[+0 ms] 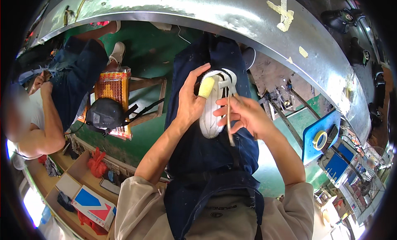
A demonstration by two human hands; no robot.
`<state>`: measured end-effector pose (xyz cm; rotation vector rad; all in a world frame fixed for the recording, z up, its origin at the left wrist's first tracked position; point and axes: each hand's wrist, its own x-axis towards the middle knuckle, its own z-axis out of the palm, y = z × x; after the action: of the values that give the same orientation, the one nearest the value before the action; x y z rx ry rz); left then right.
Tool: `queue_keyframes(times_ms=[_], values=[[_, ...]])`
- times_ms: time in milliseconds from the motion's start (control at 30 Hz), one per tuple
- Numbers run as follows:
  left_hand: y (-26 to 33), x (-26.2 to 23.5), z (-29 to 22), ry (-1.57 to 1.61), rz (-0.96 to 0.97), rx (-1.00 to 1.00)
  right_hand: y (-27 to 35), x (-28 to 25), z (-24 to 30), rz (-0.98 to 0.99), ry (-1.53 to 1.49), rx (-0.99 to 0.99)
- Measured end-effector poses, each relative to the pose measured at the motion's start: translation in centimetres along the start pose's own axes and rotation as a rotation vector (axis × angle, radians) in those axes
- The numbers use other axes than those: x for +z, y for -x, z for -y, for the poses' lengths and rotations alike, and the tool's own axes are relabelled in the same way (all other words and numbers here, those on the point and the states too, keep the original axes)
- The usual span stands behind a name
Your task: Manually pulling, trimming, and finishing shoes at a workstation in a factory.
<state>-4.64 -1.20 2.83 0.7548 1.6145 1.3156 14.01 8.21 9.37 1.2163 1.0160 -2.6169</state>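
Note:
A white shoe [210, 116] rests on my lap over the dark blue apron [186, 145], with its white stitched sides and black-edged opening showing. My left hand [191, 101] grips the shoe from its left side, and a yellow wrap [206, 87] covers the thumb, which presses on the upper. At the shoe's right side, my right hand [244, 114] pinches a thin tan stick [230, 130] between thumb and fingers. The stick's upper end reaches the shoe's opening; its lower end hangs free below my fingers. Whether it carries a brush or a blade cannot be made out.
A metal-topped bench [198, 22] curves across the far side. To the left, a co-worker [53, 95] sits near a beaded seat mat [111, 85] with a black bag [105, 116]. A blue stool [310, 140] with a tape roll [319, 140] stands at right; wooden shelving [74, 174] lies lower left.

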Motion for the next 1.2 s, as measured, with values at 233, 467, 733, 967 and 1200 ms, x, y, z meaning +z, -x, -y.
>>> queue_keyframes(times_ms=[233, 467, 733, 967, 1200], values=[[0.3, 0.6, 0.3, -0.140, -0.053, 0.196, 1.2, 0.3, -0.4, -0.028, -0.006, -0.048], [0.4, 0.9, -0.3, -0.098, -0.046, 0.150, 0.7, 0.1, 0.2, -0.158, 0.651, -0.097], [-0.4, 0.2, 1.7, -0.023, -0.005, 0.122, -2.3, 0.1, -4.6, -0.429, 1.013, -0.433], [-2.2, 1.1, -0.8, 0.419, 0.006, -0.359, -0.7, 2.0, -3.5, -0.494, 1.334, -0.359], [-2.3, 1.0, 1.4, -0.001, 0.054, 0.064, 3.4, 2.0, -1.1, -0.449, 0.765, -0.455]])
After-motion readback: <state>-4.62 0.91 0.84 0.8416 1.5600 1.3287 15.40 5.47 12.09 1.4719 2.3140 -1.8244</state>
